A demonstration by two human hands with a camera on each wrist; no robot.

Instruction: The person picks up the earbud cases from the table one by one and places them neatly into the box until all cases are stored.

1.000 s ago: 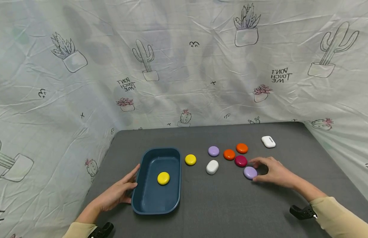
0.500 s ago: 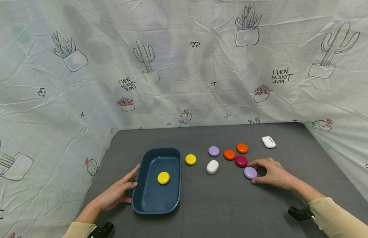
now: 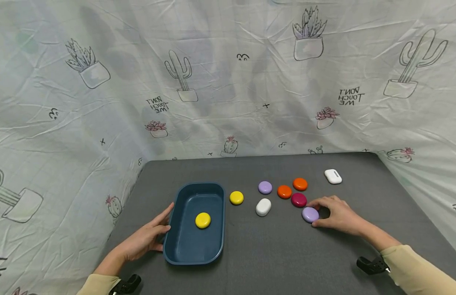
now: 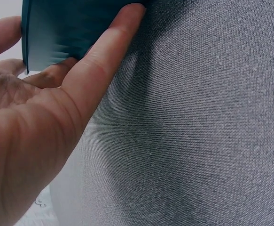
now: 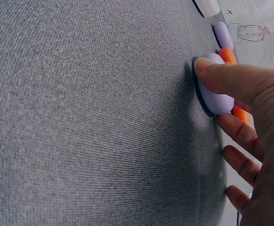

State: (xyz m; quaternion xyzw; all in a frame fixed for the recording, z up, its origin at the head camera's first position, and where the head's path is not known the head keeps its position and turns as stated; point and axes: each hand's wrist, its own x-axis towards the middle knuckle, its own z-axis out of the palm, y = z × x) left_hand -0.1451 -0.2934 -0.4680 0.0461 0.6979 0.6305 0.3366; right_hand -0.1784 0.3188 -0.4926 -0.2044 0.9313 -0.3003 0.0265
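My right hand (image 3: 336, 213) pinches a glossy lilac disc (image 3: 310, 214) between thumb and index finger; the disc sits on the grey cloth. In the right wrist view, the thumb lies over one edge of the lilac disc (image 5: 216, 96), and the other fingers spread below it. A crimson disc (image 3: 299, 200) is right beside it. To the left stands a dark blue rectangular tray (image 3: 194, 257) with a yellow disc (image 3: 203, 220) inside. My left hand (image 3: 141, 241) touches the tray's left side with extended fingers. Seen from the left wrist, the thumb (image 4: 94, 66) reaches along the tray's underside.
Two orange discs (image 3: 284, 191), another lilac disc (image 3: 265, 187), a white oval piece (image 3: 263, 207) and a second yellow disc (image 3: 236, 198) lie between tray and right hand. Farther back is a white rounded case (image 3: 333, 176) with a dark slot. A printed curtain (image 3: 213, 82) surrounds the table.
The right hand has shifted very slightly left, its thumb drawing closer round the lilac disc. The disc, the left hand and the tray stay in place.
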